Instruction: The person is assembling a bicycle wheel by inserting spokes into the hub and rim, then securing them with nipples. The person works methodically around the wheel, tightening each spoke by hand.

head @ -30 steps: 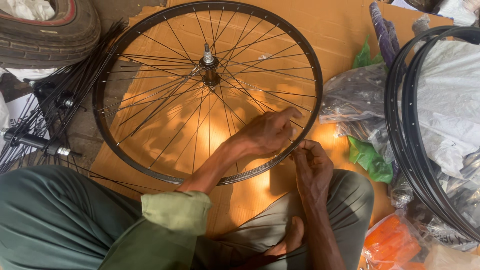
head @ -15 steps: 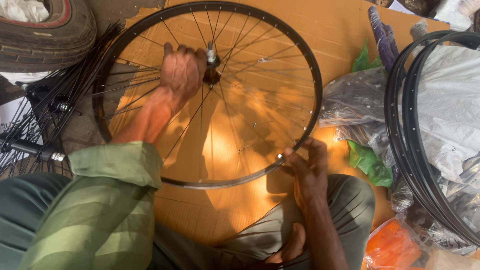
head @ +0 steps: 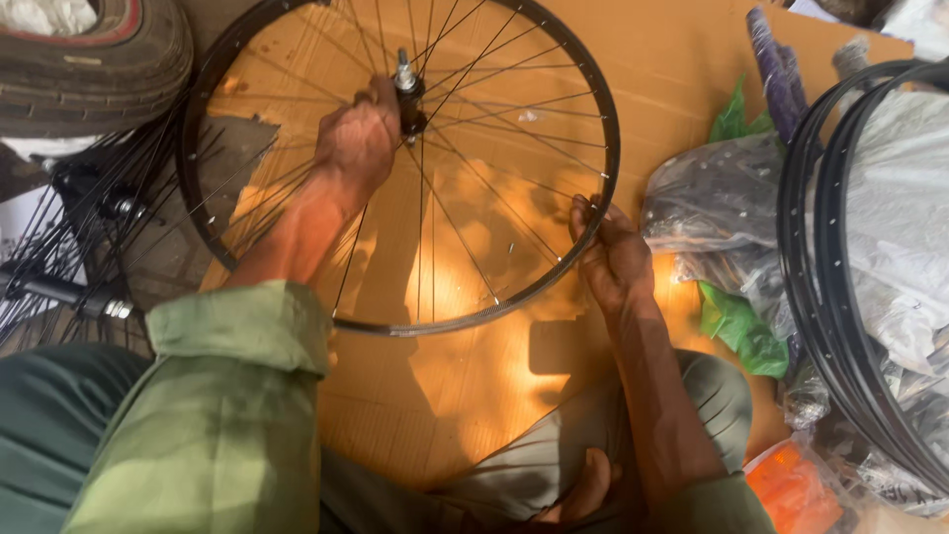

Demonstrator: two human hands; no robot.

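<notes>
Head view shows our wheel (head: 395, 168) lying flat on the cardboard (head: 692, 59) in front of our folded legs, its black rim a wide ring and its spokes running in to the hub (head: 407, 94) near the top; compared with half a second ago it sits a little farther right and nearer, and our left hand (head: 358, 143) has slid from left of the hub to rest right against it, fingers curled over spokes beside the axle, though what exactly they pinch we cannot tell; our right hand (head: 611, 259) keeps its place, clamped on the rim at the lower right, thumb over the edge; a second ago both hands were together at that rim spot, so we judge the work has shifted from rim end to hub end of a spoke. Around us: bare rims (head: 840, 297) stacked at right, close to our right hand; a tyre (head: 89, 59) at top left; loose spokes (head: 59, 247) fanned at left; grey bags (head: 712, 208), green scraps (head: 736, 326), an orange packet (head: 791, 489); nothing lies across the wheel, though the rims crowd the right side.
</notes>
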